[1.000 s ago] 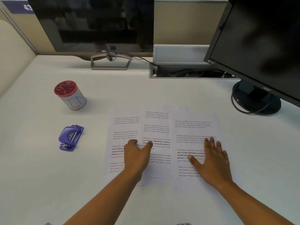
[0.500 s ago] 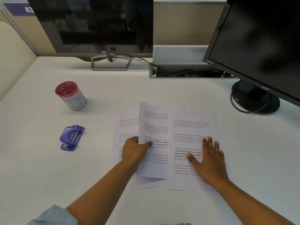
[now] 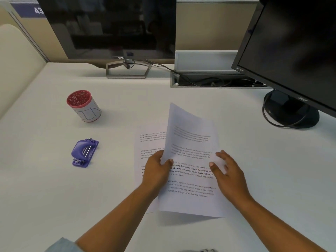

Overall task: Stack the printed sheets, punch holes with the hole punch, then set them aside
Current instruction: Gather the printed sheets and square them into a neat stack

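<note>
Left hand (image 3: 156, 170) pinches raised sheet (image 3: 190, 197), left edge; right hand (image 3: 229, 176) spread, right edge.

We read "DELL" on the bottom edge of the left monitor (image 3: 109, 28), well behind the top sheet (image 3: 190, 160). The right monitor (image 3: 294, 44), behind and to the right of that sheet, carries "acer" on its frame. Far behind and to the left of it, a purple sign (image 3: 29, 10) shows "43". On the top sheet itself we make out "Defined by a slower pace" and "community bonds, local traditions" in bold, then "Though it offers clean air and less stress". The lower sheet (image 3: 151, 140), showing at its left, begins "Village life is a peaceful, close". The cup (image 3: 89, 113), further left, bears blue strokes, perhaps "IN".
</note>
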`<state>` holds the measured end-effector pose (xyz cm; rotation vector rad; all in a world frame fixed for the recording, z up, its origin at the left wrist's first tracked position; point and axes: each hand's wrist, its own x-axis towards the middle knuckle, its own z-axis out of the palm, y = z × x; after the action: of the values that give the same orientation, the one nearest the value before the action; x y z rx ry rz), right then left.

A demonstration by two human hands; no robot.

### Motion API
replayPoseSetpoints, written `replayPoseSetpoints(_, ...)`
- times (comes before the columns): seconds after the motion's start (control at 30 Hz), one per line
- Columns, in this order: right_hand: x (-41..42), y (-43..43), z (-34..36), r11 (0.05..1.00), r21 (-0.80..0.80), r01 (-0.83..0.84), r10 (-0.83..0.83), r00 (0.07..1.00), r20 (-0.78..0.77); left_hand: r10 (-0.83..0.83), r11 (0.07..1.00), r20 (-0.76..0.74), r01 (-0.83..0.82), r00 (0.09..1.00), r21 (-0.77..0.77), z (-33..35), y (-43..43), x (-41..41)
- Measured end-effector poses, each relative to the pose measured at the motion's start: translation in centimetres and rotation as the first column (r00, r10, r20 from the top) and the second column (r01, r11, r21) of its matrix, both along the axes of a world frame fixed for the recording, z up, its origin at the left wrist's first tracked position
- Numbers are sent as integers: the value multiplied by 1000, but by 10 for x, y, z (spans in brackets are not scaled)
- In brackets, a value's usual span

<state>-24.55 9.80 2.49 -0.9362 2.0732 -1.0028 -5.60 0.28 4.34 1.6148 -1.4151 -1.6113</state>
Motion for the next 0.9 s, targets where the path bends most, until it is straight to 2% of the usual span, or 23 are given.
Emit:
replayPoseSetpoints(0.1,-15,-3,7,989,41,140,-142,989,49,29,1000,-56,-29,998,-3,6,0,1)
replayPoseSetpoints(0.27,-36,-6,19,956,89,281,-294,887,357,56,998,-238,-45,970,50,19,3,4)
replayPoseSetpoints(0.37,-43,-4,26,962,84,260,-263,802,536,22,999,-291,-7,956,53,26,5,3)
replayPoseSetpoints(0.57,-46,9,42,967,16,254,-218,795,566,-21,1000,-243,21,970,-1,28,1,8)
replayPoseSetpoints(0.67,-50,15,49,962,-6,274,-217,771,599,48,992,-105,-59,993,-109,17,-11,20)
replayPoseSetpoints(0.73,-52,18,51,961,-19,275,-205,759,618,63,959,121,-26,991,-282,6,-26,31)
replayPoseSetpoints(0.8,-54,21,53,960,-31,278,-196,748,634,51,921,358,96,932,-379,-4,-46,44)
replayPoseSetpoints(0.9,-53,24,54,963,-45,266,-176,743,646,21,888,579,251,815,-386,-17,-79,58)
